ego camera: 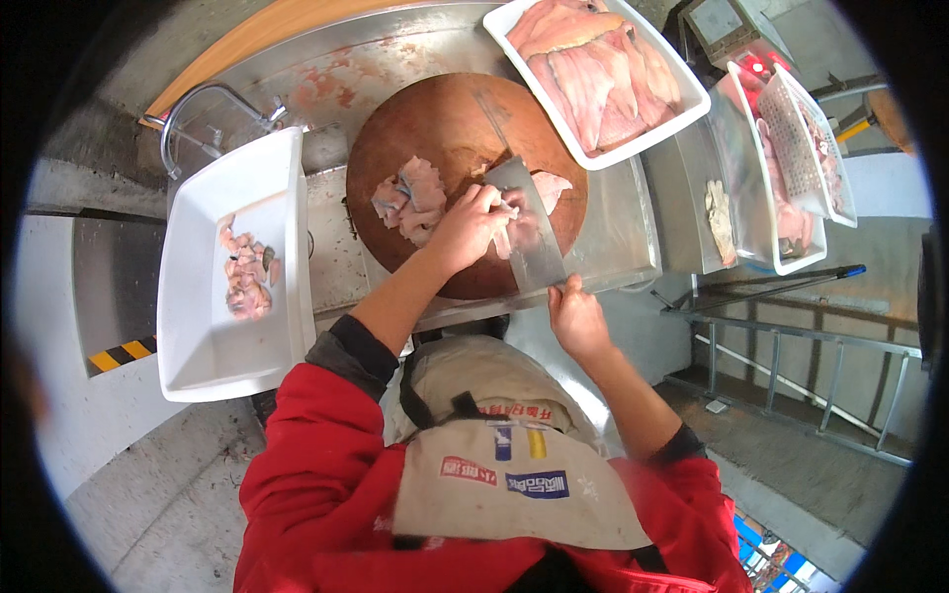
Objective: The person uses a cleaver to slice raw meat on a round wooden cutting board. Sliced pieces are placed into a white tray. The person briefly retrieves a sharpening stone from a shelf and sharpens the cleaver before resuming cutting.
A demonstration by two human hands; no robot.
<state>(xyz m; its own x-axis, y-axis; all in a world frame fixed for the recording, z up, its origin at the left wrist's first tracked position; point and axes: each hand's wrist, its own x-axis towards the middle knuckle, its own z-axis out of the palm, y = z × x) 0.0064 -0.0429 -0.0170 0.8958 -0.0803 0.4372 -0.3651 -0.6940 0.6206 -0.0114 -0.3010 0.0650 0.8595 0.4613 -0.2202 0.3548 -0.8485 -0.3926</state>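
Note:
On a round wooden chopping block (415, 118), my right hand (580, 317) grips the handle of a broad cleaver (540, 256). The blade lies tilted across the block's right part. My left hand (467, 226) is on the blade's left side, its fingers pinching a pale piece of fish (502, 241) against or beside the blade; the exact contact is hidden. Past the blade's right edge shows the end of a pink fish fillet (551, 190). Cut fish slices (413, 199) lie heaped left of my left hand.
A white tub (185, 296) with small fish pieces (248, 270) stands left, near a tap (222, 100). At upper right, a white tray (637, 144) holds fillets (593, 81). Further right are a glove (718, 219), a plastic basket (793, 141) and a metal ladder (838, 385).

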